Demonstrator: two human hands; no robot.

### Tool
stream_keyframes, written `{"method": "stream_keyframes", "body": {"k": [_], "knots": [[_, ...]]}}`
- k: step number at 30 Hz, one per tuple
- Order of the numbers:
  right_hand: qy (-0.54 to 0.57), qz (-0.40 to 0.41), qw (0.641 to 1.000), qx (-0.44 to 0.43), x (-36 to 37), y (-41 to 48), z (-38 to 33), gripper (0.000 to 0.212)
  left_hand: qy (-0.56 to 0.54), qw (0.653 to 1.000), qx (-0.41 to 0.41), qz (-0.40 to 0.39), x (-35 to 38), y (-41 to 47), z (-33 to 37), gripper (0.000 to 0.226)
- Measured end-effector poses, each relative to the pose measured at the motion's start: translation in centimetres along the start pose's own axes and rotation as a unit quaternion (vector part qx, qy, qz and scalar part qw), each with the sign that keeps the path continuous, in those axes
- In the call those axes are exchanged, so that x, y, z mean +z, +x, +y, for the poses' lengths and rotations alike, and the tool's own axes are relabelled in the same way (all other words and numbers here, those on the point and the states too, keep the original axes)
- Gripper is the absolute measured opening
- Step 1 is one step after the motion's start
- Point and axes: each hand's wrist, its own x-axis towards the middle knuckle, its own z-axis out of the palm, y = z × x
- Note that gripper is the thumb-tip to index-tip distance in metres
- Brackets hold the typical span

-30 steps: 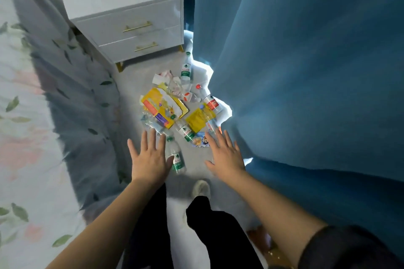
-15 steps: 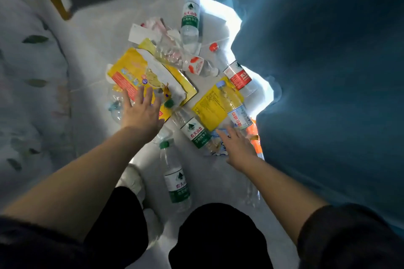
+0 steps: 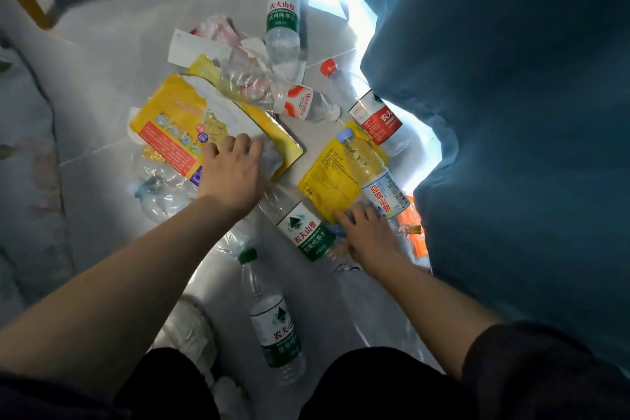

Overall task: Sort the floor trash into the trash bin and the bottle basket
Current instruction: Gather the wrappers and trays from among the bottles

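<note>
Left hand (image 3: pixel 235 177) lies on the big yellow bag (image 3: pixel 170 126), fingers bent down onto it. Right hand (image 3: pixel 370 237) touches the small yellow pouch (image 3: pixel 332 177) beside a blue-capped bottle (image 3: pixel 375 177). Whether either hand really grips, I cannot tell. All the trash lies on the floor (image 3: pixel 102 78).

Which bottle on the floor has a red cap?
The red-labelled bottle lying at the edge of the blue curtain, beyond the right hand. The two green-capped bottles have green labels; the pale-blue-capped one has a blue label.

Dim, soft view; glare floods the floor (image 3: pixel 327 10) beside the curtain (image 3: pixel 511 112).
</note>
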Motion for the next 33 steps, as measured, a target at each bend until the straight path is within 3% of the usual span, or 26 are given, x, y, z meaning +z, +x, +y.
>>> {"method": "stream_keyframes", "body": {"k": [4, 9, 13, 21, 25, 30, 33], "knots": [[0.022, 0.009, 1.0, -0.006, 0.0, 0.2, 0.3, 0.07, -0.067, 0.997, -0.003, -0.024, 0.2, 1.9, 2.6, 0.042], [0.091, 0.049, 0.995, -0.003, -1.1, -0.9, 1.2, 0.038, -0.17, 0.976, -0.05, -0.129, 0.9, 4.6, 6.2, 0.046], [0.123, 0.009, 0.992, 0.005, -2.7, -0.8, 2.4, 0.015, -0.231, 0.951, -0.099, -0.18, 1.7, 5.1, 8.2, 0.052], [0.191, 0.022, 0.98, 0.045, -3.9, -0.5, 4.1, 0.018, -0.31, 0.917, -0.152, -0.203, 2.6, 5.7, 9.2, 0.025], [0.243, 0.016, 0.966, 0.081, -3.8, -1.7, 4.5, 0.033, -0.368, 0.885, -0.176, -0.224, 0.3, 5.0, 7.6, 0.016], [0.41, 0.061, 0.9, 0.132, -8.5, -6.4, 2.7, 0.058, -0.417, 0.861, -0.196, -0.215, -7.2, 1.4, 4.0, 0.012], [0.49, 0.113, 0.851, 0.149, -13.6, -10.3, 0.9, 0.05, -0.424, 0.857, -0.204, -0.208, -13.4, -1.9, 1.7, 0.014]]}}
